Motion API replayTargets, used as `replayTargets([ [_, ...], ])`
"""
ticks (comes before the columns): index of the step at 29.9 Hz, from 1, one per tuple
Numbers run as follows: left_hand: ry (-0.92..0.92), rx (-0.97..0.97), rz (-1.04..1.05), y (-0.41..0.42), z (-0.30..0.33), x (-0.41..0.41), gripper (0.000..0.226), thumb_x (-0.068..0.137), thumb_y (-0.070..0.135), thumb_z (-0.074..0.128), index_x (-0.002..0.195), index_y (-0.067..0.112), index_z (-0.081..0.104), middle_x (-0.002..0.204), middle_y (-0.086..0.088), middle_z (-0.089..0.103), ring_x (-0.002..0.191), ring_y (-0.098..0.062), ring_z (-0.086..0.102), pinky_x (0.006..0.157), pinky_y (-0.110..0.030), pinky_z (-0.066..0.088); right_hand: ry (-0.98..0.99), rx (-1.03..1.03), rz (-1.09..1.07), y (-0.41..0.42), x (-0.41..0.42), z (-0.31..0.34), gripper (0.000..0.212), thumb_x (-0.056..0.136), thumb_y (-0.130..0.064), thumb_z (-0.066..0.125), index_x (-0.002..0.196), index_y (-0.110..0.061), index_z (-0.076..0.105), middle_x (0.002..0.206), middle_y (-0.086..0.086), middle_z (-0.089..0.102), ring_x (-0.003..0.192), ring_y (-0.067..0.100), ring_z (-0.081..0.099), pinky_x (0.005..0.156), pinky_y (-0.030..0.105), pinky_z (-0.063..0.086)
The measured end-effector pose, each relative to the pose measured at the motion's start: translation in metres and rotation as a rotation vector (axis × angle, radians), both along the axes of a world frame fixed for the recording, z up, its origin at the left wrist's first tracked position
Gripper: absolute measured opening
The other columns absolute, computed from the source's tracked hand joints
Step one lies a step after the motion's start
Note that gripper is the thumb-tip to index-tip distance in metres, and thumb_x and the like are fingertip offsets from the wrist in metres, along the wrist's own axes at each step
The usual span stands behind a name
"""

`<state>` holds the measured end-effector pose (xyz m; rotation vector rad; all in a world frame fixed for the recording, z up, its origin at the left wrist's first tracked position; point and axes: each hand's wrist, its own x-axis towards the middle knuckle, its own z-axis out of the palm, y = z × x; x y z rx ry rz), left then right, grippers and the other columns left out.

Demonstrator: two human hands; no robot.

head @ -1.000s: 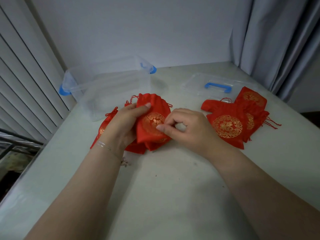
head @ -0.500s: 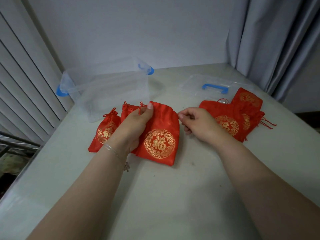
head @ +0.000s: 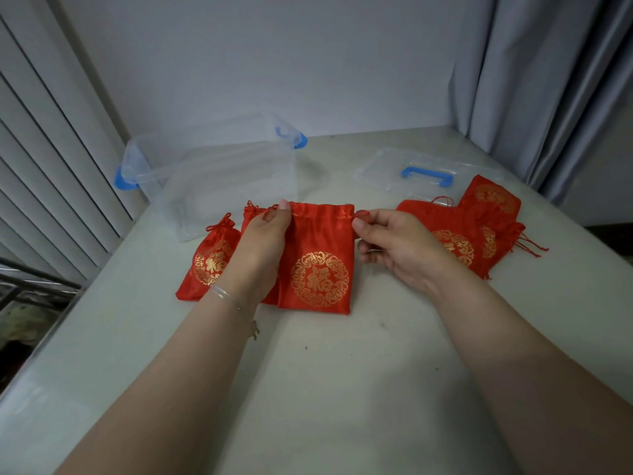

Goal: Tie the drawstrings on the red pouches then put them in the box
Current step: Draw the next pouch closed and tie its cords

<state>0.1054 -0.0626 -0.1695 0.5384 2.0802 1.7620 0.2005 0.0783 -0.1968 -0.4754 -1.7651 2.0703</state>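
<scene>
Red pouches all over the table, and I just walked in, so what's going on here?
A person is closing the flat red pouch on the table. The left hand grips its top left corner; the right hand pinches the drawstring at its right. Two pouches already cinched lie left, an untied pile right. The clear box looks empty.

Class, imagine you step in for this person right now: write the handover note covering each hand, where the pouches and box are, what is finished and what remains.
Left hand pinches the top left corner of the flat red satin pouch with a gold emblem, which lies on the white table.
Right hand pinches the red drawstring end at its top right corner.
Two cinched red pouches lie left of it, partly under the left hand.
A pile of untied red pouches lies to the right.
The clear plastic box with blue latches holds no pouches; its clear lid lies apart.
Left: tie this pouch, then the pile, box all.
</scene>
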Motion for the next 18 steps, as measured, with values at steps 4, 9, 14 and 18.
replayTargets([
  [4,0.02,0.003,0.023,-0.003,-0.001,-0.002,0.038,0.102,0.034,0.037,0.073,0.017,0.056,0.057,0.007,0.052,0.035,0.007,0.048,0.037,-0.004,0.033,-0.001,0.057,-0.054,0.0,0.001,0.002,0.013,0.091,-0.011,0.058,0.078,-0.009,0.06,0.068,0.002,0.056,0.049,0.006,0.05,0.047,0.02,0.048],
  [9,-0.068,0.152,-0.005,-0.006,-0.01,-0.011,0.03,0.1,0.029,0.045,0.109,0.013,0.068,0.04,0.014,0.048,0.035,0.0,0.04,0.037,-0.014,0.033,0.012,0.07,-0.088,0.003,0.003,0.004,0.01,0.092,-0.013,0.057,0.083,-0.01,0.061,0.074,0.004,0.061,0.05,0.008,0.051,0.049,0.021,0.05],
  [14,-0.033,0.137,-0.065,-0.004,-0.016,-0.013,0.026,0.098,0.034,0.049,0.104,0.024,0.072,0.059,0.009,0.059,0.053,-0.009,0.048,0.058,-0.032,0.045,-0.028,0.052,-0.095,-0.001,0.001,0.001,0.01,0.089,-0.019,0.061,0.094,-0.01,0.061,0.074,0.004,0.062,0.05,0.007,0.053,0.049,0.021,0.05],
  [18,-0.03,0.145,-0.062,-0.003,-0.018,-0.014,0.027,0.099,0.03,0.046,0.105,0.02,0.07,0.052,0.013,0.053,0.045,-0.001,0.043,0.047,-0.019,0.036,-0.089,-0.007,-0.103,-0.001,0.0,-0.001,0.026,0.089,-0.023,0.061,0.113,-0.014,0.054,0.074,0.006,0.063,0.05,0.01,0.052,0.048,0.023,0.047],
])
